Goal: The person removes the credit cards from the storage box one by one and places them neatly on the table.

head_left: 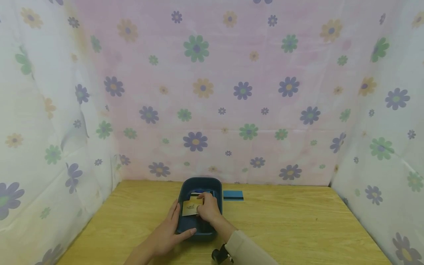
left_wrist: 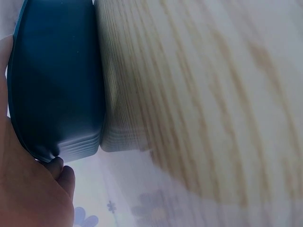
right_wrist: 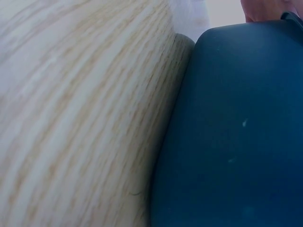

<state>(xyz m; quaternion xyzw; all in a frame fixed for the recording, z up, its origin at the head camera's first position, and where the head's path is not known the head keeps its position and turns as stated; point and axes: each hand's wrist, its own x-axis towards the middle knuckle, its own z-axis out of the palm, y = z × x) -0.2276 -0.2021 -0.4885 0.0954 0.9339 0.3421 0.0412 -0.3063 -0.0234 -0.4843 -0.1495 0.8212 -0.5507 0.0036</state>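
Observation:
A dark blue plastic bin stands on the wooden table. My left hand grips it from the left, thumb over the front rim and fingers along the side wall. The left wrist view shows this hand's fingertips at the edge of the bin. Inside the bin, my right hand pinches a beige card with small dark printing. Behind that card lie more cards, partly hidden by the right hand. In the right wrist view, the bin's outer wall fills the right side and hides the card.
A blue card with a black stripe lies on the table just right of the bin. Flowered cloth hangs behind the table and along both sides. A black device sits at my right wrist.

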